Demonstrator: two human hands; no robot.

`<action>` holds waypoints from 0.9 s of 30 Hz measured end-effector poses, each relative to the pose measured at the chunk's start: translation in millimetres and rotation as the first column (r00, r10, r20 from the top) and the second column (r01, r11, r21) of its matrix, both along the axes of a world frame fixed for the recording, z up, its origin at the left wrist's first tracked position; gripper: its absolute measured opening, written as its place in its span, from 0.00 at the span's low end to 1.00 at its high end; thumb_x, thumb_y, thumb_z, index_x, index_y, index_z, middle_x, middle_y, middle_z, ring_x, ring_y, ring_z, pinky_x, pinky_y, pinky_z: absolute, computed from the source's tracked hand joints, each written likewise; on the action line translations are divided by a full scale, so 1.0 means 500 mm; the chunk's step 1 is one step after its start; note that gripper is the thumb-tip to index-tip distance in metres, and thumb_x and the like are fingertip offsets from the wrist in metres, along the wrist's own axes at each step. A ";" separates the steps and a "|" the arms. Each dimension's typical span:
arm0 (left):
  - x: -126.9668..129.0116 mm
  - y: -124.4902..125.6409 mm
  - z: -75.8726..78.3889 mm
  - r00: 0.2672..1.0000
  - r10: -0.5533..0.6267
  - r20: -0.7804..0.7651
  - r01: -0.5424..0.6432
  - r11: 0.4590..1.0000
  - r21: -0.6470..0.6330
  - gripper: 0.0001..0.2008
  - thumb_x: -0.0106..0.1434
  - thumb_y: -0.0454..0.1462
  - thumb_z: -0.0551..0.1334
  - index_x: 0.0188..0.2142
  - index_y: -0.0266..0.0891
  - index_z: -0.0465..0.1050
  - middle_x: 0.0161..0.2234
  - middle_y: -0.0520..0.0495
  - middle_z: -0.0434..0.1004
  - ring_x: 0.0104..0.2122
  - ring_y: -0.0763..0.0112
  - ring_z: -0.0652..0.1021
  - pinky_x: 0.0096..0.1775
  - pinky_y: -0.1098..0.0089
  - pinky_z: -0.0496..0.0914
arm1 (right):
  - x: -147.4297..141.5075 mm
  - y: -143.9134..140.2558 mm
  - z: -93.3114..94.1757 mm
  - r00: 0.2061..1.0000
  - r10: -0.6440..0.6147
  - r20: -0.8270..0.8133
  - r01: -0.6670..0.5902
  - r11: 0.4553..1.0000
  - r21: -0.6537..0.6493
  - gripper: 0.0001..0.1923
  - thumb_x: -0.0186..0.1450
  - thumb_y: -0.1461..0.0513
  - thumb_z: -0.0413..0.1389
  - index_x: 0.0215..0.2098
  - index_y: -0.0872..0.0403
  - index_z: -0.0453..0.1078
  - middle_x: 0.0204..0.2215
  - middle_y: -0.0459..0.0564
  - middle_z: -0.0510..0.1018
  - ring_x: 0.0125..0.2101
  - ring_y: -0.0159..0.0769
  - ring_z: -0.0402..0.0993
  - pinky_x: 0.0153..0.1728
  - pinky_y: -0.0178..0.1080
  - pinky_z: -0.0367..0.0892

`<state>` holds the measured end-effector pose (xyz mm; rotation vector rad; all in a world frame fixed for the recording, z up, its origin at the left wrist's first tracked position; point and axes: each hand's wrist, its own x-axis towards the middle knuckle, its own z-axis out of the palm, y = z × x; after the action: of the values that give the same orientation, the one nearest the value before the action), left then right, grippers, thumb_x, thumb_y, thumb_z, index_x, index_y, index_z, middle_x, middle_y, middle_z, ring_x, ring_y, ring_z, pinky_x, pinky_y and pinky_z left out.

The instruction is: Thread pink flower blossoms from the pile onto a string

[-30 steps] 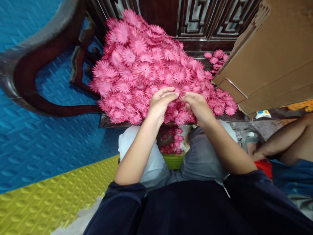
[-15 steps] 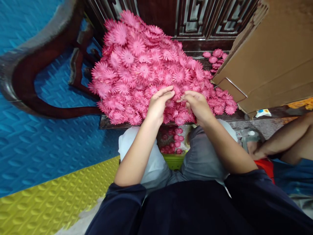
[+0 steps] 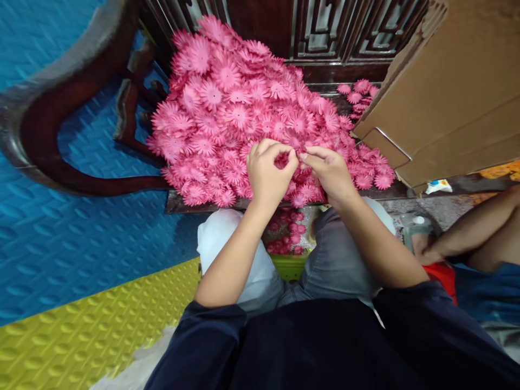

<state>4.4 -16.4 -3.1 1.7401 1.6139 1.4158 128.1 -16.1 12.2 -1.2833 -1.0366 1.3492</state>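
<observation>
At front edge of flower heap: both hands working, fingertips meeting over one bloom.
Flower heap (image 3: pixel 244 108): large mound of pink daisy-shaped flowers, piled on dark wooden bench (image 3: pixel 174 201); rises toward carved wooden backrest (image 3: pixel 325 32) behind it.
Left hand (image 3: pixel 266 173): curled closed, fingers bent inward, tips pinching small pink flower (image 3: pixel 281 160) at near edge of heap; back of hand facing camera.
Right hand (image 3: pixel 331 172): just right of left hand, thumb and forefinger stretched toward same flower, tips touching or nearly touching left fingertips; whether gripping flower or only touching it, cannot tell.
Held flower: partly hidden by fingers, lying against near slope of heap, not lifted clear.
Cardboard box (image 3: pixel 442 97): right of heap, tilted, flap edge touching heap's right fringe.
Stray flowers (image 3: pixel 357 95): small cluster behind right edge of heap, beside box.
Green container (image 3: pixel 289 265): below heap's front edge, between person's knees, more pink flowers (image 3: pixel 286 238) inside.
Curved chair arm (image 3: pixel 49 135): left of heap, dark wood.
Floor mats: blue (image 3: pixel 81 238) left of heap, yellow (image 3: pixel 81 330) nearer camera.
Another person's arm (image 3: pixel 467 238): well right of heap, low, near red object (image 3: pixel 442 276); apart from working hands.
</observation>
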 end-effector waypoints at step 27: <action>-0.012 0.012 0.002 0.840 -0.210 0.500 0.308 0.943 -0.123 0.07 0.56 0.31 0.62 0.23 0.40 0.72 0.25 0.54 0.72 0.29 0.75 0.71 0.36 0.72 0.64 | 0.013 0.009 0.008 0.988 0.092 0.125 -0.102 0.992 0.076 0.09 0.56 0.63 0.54 0.18 0.54 0.65 0.15 0.40 0.65 0.18 0.23 0.58 0.20 0.31 0.54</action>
<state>-1.7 -10.5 -1.9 1.2956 1.1532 1.3611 134.5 -11.7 16.1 -1.2794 -1.2399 1.2996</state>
